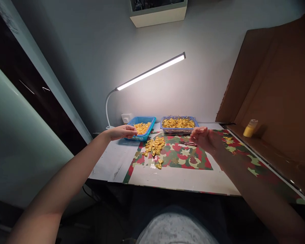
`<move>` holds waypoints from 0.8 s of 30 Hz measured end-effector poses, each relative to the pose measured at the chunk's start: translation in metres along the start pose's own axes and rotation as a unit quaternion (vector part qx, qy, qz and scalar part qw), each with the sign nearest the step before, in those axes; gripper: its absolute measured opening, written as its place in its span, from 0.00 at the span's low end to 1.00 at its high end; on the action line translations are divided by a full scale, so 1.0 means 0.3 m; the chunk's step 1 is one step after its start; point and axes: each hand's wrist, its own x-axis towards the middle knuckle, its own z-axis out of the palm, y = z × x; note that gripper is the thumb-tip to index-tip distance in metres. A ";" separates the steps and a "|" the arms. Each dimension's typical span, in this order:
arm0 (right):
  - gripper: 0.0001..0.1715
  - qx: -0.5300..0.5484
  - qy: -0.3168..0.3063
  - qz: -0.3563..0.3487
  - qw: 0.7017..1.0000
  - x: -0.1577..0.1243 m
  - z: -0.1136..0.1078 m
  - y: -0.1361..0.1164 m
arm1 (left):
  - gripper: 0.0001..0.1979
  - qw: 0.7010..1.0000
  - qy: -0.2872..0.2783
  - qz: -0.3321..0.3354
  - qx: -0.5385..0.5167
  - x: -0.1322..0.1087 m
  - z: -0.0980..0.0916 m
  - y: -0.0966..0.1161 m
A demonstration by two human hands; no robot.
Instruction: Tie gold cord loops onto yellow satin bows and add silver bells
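Note:
My left hand (123, 132) hovers at the front left edge of a blue basket (144, 137) of small yellow pieces. Its fingers are pressed together, and whatever they may pinch is too small to make out. On the right, my right hand (205, 138) is raised over the mat, in front of the right corner of a purple basket (178, 130) filled with yellow loops or strips. Its fingers are curled in; any content is hidden. Between the hands lies a pile of yellow bows (154, 146), with a single bow (159, 164) nearer me. Thread snips (187, 143) lie left of my right hand.
A camouflage-patterned mat (185, 156) covers part of the white table (167, 178). A lit desk lamp (151, 72) arches over the back. Several yellow pieces (230, 148) lie at the right. A yellow bottle (250, 128) stands by a cardboard panel (274, 74).

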 end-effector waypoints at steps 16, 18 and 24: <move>0.18 -0.019 0.034 0.107 0.994 0.010 -0.129 -0.106 | 0.12 0.995 0.019 -0.025 -0.089 -0.041 0.018 -0.130; 0.18 -0.033 0.042 0.113 0.992 0.001 -0.129 -0.126 | 0.12 0.994 0.022 -0.032 -0.098 -0.036 0.026 -0.148; 0.21 -0.084 0.070 0.098 0.989 -0.013 -0.103 -0.186 | 0.13 0.986 0.114 -0.062 -0.108 -0.018 0.065 -0.233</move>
